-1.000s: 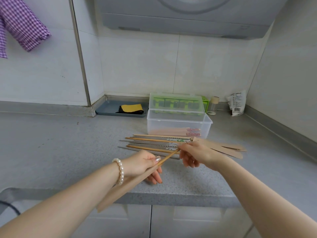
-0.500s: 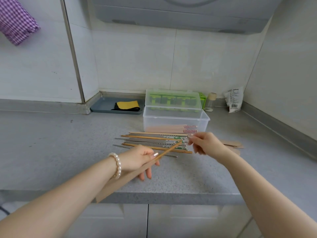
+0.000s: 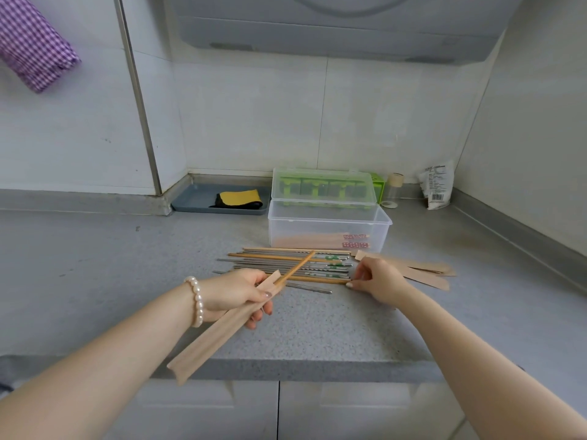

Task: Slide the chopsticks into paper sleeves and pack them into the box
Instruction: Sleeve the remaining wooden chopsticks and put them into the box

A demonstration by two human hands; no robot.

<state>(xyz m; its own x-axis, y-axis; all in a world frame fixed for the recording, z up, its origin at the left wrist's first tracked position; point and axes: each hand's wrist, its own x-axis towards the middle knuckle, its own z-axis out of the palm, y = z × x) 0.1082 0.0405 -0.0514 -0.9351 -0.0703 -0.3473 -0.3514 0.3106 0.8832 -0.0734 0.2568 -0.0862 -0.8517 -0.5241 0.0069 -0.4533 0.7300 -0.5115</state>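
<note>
My left hand [image 3: 236, 292] grips a brown paper sleeve [image 3: 219, 333] near its open end, and a wooden chopstick [image 3: 297, 265] sticks out of it toward the pile. Several wooden and metal chopsticks [image 3: 286, 265] lie side by side on the grey counter [image 3: 95, 274]. At the right end of the pile my right hand [image 3: 378, 279] pinches the end of the nearest wooden chopstick [image 3: 317, 280]. Behind the pile stands the clear plastic box [image 3: 328, 228], lid open, with sleeved chopsticks inside. Loose paper sleeves [image 3: 419, 269] lie to the right.
A grey tray [image 3: 197, 201] with a yellow and black cloth [image 3: 239, 199] sits in the back corner. A small jar [image 3: 394, 189] and a white packet [image 3: 437, 185] stand at the back right. A range hood hangs overhead. The counter's front edge lies under my forearms.
My right hand let go of the chopstick in the sleeve and moved right to the pile's end, where it now pinches another wooden chopstick. My left hand keeps holding the sleeve.
</note>
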